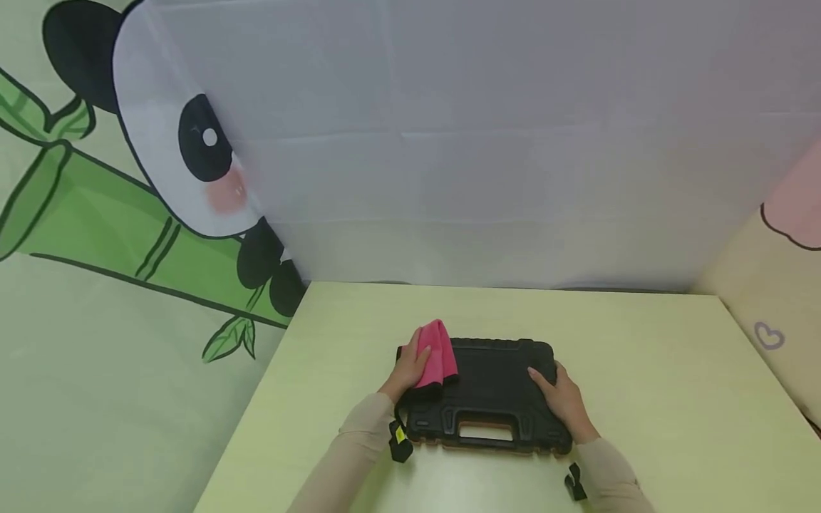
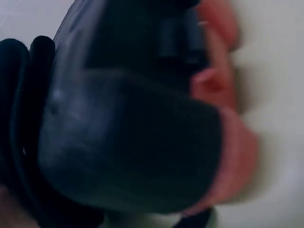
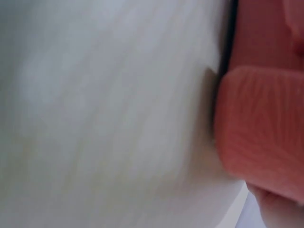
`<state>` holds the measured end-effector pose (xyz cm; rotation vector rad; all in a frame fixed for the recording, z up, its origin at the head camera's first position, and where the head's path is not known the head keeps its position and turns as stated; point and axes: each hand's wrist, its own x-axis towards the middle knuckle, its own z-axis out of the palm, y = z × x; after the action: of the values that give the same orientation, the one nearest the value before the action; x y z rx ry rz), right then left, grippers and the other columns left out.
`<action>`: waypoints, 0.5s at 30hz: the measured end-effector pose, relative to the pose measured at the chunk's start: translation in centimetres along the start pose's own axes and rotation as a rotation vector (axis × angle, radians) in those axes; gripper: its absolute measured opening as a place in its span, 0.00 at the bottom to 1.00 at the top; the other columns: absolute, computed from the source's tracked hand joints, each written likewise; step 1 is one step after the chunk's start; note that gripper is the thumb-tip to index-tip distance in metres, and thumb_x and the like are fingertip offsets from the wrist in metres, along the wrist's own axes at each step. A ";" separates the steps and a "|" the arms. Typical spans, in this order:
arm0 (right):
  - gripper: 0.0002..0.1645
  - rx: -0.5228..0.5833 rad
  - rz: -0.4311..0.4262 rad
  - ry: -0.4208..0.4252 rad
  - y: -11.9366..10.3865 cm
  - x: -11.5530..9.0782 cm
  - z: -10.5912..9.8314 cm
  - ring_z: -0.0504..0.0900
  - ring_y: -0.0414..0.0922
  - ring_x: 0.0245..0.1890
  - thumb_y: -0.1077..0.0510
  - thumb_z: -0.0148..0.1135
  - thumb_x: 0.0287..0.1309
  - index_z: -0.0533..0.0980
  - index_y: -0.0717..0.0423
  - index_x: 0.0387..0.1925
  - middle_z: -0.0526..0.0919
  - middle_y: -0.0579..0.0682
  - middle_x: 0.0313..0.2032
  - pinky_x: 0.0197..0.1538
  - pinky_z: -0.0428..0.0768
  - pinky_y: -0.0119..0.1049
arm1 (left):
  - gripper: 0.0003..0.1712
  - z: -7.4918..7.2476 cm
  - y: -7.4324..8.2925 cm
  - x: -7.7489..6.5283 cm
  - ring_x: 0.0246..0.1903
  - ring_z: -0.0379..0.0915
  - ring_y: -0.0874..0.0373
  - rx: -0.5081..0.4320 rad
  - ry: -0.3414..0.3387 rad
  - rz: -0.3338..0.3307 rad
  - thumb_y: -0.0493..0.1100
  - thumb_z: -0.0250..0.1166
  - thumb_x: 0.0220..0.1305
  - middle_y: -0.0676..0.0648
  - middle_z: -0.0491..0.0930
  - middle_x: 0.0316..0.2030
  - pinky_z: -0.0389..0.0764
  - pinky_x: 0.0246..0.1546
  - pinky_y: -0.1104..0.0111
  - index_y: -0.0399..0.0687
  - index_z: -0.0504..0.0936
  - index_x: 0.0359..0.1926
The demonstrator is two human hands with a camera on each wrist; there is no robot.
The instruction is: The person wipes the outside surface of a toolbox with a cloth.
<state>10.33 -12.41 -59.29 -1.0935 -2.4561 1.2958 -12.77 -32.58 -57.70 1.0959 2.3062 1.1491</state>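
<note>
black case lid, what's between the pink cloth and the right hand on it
In the head view, only bare black case lid lies between the pink cloth and the right hand.

— What's on my right wrist feed?
— Blurry. I see a pale surface (image 3: 109,114) filling most of it, and part of my right hand (image 3: 263,128), pinkish, close at the right edge.
— Grip?
— Can't tell.

From my head view I've got long beige sleeves (image 1: 359,434) on both arms, snug down to the wrists. Black straps at each wrist, lower centre; the left strap (image 1: 399,440) has a small yellow tag.
</note>
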 end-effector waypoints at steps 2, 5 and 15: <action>0.50 0.008 -0.010 -0.001 0.1 -0.1 0.1 0.56 0.69 0.63 0.37 0.43 0.64 0.45 0.75 0.66 0.54 0.76 0.63 0.63 0.59 0.59 | 0.36 0.7 -1.3 0.9 0.66 0.53 0.40 0.033 0.027 0.042 0.54 0.42 0.70 0.33 0.56 0.66 0.58 0.65 0.51 0.38 0.46 0.70; 0.49 0.019 -0.022 0.010 0.1 -0.3 0.0 0.57 0.69 0.63 0.38 0.43 0.64 0.45 0.76 0.66 0.55 0.76 0.63 0.63 0.60 0.60 | 0.34 1.3 -1.1 1.2 0.68 0.49 0.40 0.117 0.063 -0.003 0.53 0.44 0.70 0.32 0.53 0.66 0.59 0.65 0.51 0.41 0.48 0.69; 0.50 0.026 -0.003 -0.012 -0.4 0.0 -0.2 0.55 0.69 0.64 0.38 0.42 0.65 0.42 0.76 0.66 0.53 0.76 0.63 0.64 0.58 0.59 | 0.35 2.2 3.1 -1.7 0.68 0.46 0.39 0.486 0.113 -0.134 0.53 0.46 0.68 0.33 0.45 0.69 0.67 0.58 0.50 0.46 0.50 0.71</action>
<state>10.20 -12.41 -58.87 -1.0789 -2.4413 1.3337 -8.86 -31.60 -56.66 1.0250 2.7875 0.6263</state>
